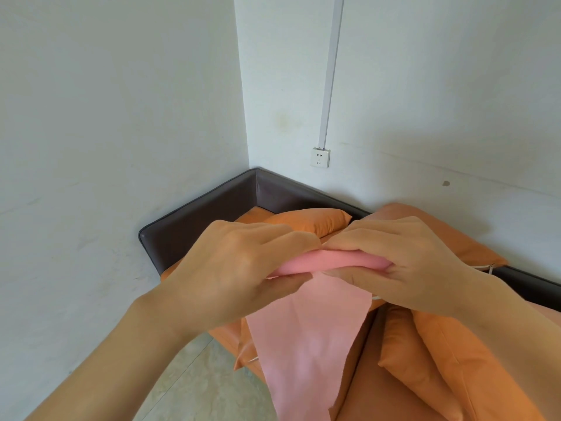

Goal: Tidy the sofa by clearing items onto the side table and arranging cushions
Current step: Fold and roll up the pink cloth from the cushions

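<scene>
1. My left hand (243, 262) pinches the left end of the pink cloth (306, 335), fingers curled over its folded top edge.
2. The cloth hangs from that edge, over the orange sofa (379, 387).
3. My right hand (403, 262) grips the fold's right end.
4. Cushions (431, 354) lie at right; a socket (320, 157) is on the wall behind.

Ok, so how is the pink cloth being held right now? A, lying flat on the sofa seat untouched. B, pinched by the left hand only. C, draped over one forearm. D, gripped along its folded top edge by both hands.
D: the left hand and right hand both grip the pink cloth along its folded top edge, the rest hanging down.
</scene>
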A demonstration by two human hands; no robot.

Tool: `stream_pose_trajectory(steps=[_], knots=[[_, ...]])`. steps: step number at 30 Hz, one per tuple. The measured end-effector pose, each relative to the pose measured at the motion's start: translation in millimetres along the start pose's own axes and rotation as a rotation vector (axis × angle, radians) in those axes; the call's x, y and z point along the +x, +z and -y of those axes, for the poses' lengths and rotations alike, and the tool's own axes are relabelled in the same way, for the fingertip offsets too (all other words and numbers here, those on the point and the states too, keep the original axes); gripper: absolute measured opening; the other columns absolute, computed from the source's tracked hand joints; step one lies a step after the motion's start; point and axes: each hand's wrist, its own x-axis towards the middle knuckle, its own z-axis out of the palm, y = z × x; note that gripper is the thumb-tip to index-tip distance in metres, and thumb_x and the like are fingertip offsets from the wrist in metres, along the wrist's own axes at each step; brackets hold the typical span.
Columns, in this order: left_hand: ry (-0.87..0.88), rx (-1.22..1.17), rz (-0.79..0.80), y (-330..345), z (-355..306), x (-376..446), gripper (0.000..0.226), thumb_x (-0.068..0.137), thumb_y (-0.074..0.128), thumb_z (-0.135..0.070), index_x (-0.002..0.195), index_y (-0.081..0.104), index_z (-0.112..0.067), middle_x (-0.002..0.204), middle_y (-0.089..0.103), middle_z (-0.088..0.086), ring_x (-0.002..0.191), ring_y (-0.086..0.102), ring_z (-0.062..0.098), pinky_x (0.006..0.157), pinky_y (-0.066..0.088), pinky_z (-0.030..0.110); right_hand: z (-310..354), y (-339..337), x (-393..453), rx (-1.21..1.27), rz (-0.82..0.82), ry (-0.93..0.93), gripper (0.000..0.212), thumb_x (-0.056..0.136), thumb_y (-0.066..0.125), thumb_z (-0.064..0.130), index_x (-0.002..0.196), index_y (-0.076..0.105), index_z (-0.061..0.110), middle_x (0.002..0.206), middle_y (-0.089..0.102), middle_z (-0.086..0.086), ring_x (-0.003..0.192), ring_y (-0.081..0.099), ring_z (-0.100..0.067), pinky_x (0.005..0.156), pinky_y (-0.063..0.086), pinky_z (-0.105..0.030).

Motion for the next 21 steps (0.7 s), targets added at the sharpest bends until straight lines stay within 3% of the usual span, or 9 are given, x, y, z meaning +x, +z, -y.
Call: stream_pose_trajectory(steps=[2, 4, 7, 9, 14, 18, 21], knots=[[0.004, -0.002, -0.002, 0, 0, 0, 0.013, 0.092, 0.065, -0.026, 0.098, 0.072, -0.017, 0.071, 0.043, -0.016, 0.059, 0.034, 0.006, 0.038, 0.036, 0.035, -2, 0, 1, -0.015, 0.000, 0.001, 0.039, 0.080, 0.068, 0.037, 0.113, 0.068, 0.017, 0.111, 0.068, 0.000, 0.103, 0.063, -0.022, 0.089, 0.050, -0.034], [0.001, -0.008, 0.009, 0, 1, 0, 0.014, 0.094, 0.063, -0.025, 0.098, 0.072, -0.015, 0.072, 0.035, -0.017, 0.057, 0.031, 0.008, 0.037, 0.034, 0.035, 4, -4, 1, 0.025, -0.124, -0.081, 0.041, 0.079, 0.071, 0.036, 0.112, 0.068, 0.014, 0.111, 0.068, -0.002, 0.103, 0.064, -0.021, 0.088, 0.053, -0.037], [-0.011, -0.009, 0.052, -2, 2, -2, 0.018, 0.096, 0.058, -0.027, 0.100, 0.072, -0.016, 0.069, 0.038, -0.015, 0.052, 0.034, 0.012, 0.037, 0.034, 0.036, 27, -22, 3, 0.073, -0.430, -0.293, 0.036, 0.082, 0.075, 0.036, 0.106, 0.072, 0.010, 0.103, 0.070, -0.001, 0.093, 0.062, -0.015, 0.085, 0.047, -0.019], [-0.018, -0.015, 0.062, -3, 2, -3, 0.019, 0.097, 0.058, -0.028, 0.101, 0.072, -0.016, 0.068, 0.037, -0.015, 0.052, 0.034, 0.012, 0.038, 0.034, 0.036, 34, -26, 4, 0.009, -0.508, -0.371, 0.027, 0.084, 0.076, 0.031, 0.101, 0.074, 0.009, 0.096, 0.070, -0.004, 0.086, 0.060, -0.016, 0.079, 0.045, -0.018], [-0.021, -0.001, 0.033, -4, 1, -3, 0.018, 0.092, 0.064, -0.028, 0.103, 0.073, -0.017, 0.067, 0.049, -0.011, 0.054, 0.036, 0.011, 0.038, 0.036, 0.035, 29, -19, 3, 0.133, -0.477, -0.353, 0.021, 0.088, 0.070, 0.023, 0.099, 0.073, 0.006, 0.093, 0.071, -0.003, 0.085, 0.060, -0.016, 0.084, 0.044, -0.018], [0.004, 0.041, 0.058, -6, -1, -3, 0.015, 0.090, 0.064, -0.024, 0.102, 0.073, -0.019, 0.070, 0.035, -0.016, 0.055, 0.032, 0.009, 0.036, 0.034, 0.033, 28, -20, 2, 0.234, -0.418, -0.325, 0.025, 0.090, 0.064, 0.027, 0.106, 0.072, 0.009, 0.098, 0.072, 0.001, 0.088, 0.067, -0.016, 0.074, 0.054, -0.029], [-0.042, -0.023, 0.047, -7, 0, -3, 0.016, 0.089, 0.065, -0.021, 0.103, 0.073, -0.020, 0.071, 0.031, -0.019, 0.056, 0.030, 0.007, 0.039, 0.034, 0.029, 31, -20, 3, 0.203, -0.432, -0.329, 0.028, 0.090, 0.065, 0.029, 0.108, 0.071, 0.009, 0.098, 0.071, 0.001, 0.088, 0.065, -0.014, 0.078, 0.049, -0.021]])
